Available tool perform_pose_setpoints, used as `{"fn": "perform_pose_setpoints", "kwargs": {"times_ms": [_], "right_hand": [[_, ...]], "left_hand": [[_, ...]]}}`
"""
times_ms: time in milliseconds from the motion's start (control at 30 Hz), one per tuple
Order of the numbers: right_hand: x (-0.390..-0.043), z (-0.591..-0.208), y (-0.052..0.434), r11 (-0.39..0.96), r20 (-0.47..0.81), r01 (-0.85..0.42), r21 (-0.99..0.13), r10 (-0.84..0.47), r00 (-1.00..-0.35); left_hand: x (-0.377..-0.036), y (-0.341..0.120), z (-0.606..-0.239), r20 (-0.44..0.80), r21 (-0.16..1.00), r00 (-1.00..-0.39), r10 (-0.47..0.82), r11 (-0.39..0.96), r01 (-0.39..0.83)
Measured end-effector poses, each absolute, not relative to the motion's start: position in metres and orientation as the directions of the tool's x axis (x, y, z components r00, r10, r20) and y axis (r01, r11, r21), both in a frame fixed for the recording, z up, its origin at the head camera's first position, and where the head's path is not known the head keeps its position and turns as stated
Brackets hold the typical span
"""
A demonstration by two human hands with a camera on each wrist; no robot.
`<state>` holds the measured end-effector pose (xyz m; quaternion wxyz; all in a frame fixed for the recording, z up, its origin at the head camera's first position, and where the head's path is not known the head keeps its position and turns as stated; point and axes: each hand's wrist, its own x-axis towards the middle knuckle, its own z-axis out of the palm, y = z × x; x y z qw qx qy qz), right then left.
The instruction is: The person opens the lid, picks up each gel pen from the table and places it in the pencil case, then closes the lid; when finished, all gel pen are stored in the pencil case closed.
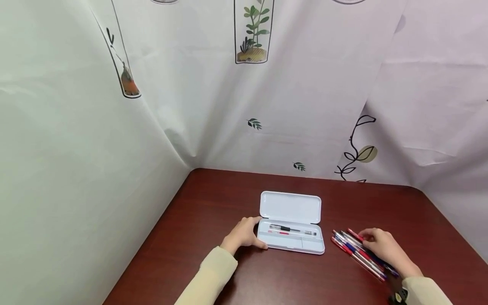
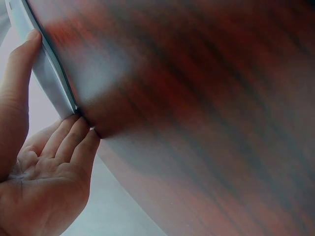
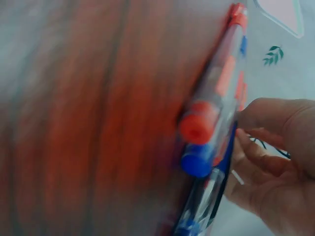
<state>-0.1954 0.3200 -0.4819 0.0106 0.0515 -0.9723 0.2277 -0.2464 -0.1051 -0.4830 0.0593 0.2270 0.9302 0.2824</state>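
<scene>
A pale blue pencil case point(image 1: 291, 207) lies with its lid folded back on the table. Inside rest a black-gripped pen point(image 1: 285, 228) and a thin red-ended refill point(image 1: 277, 232). My left hand point(image 1: 244, 233) grips the case's left end, thumb along the front edge and fingers at the hinge corner; the left wrist view shows the thumb point(image 2: 32, 37) on its side. To the right, my right hand point(image 1: 383, 245) pinches a red-capped pen point(image 1: 354, 234) at the pile's far side. Several red, blue and black pens point(image 1: 358, 256) lie together there, partly hidden by that hand.
The dark red-brown table point(image 1: 221, 190) meets a white patterned cloth point(image 1: 213, 106) at its back and sides. A small dark object point(image 1: 398, 296) shows beside the right sleeve. The case has a divided front compartment point(image 1: 284, 241).
</scene>
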Motion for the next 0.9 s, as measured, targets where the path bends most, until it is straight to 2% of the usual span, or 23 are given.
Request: {"fn": "perform_pose_setpoints", "kwargs": {"times_ms": [367, 900], "right_hand": [[-0.19, -0.485, 0.321, 0.88, 0.156, -0.179, -0.441, -0.121, -0.98], [-0.194, -0.474, 0.305, 0.848, 0.211, -0.235, -0.476, -0.149, -0.966]], "left_hand": [[-0.245, -0.104, -0.483, 0.029, 0.545, -0.889, 0.458, 0.738, 0.398], [-0.247, -0.105, -0.485, 0.035, 0.541, -0.888, 0.459, 0.738, 0.403]]}}
